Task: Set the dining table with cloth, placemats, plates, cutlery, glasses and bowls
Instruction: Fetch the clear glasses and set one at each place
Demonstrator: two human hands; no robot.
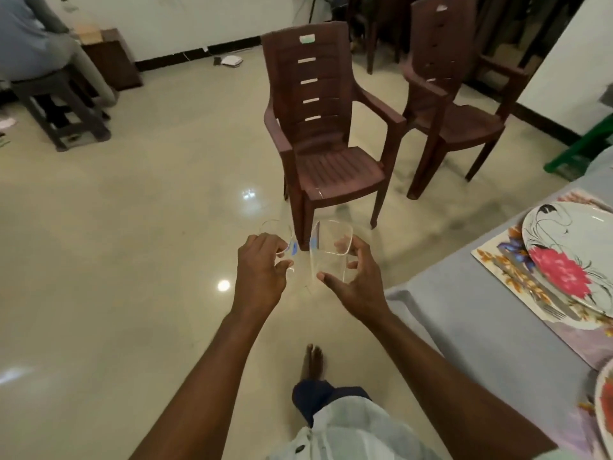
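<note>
At centre frame a brown plastic chair (326,134) stands just beyond our hands, a second chair (454,94) to its right. At the right edge we see the grey tablecloth (464,313), a floral placemat (504,260) and a flowered plate (570,254). Our left hand (260,277) curls round one clear glass (277,240); our right hand (356,283) grips another clear glass (330,250), both over the floor.
</note>
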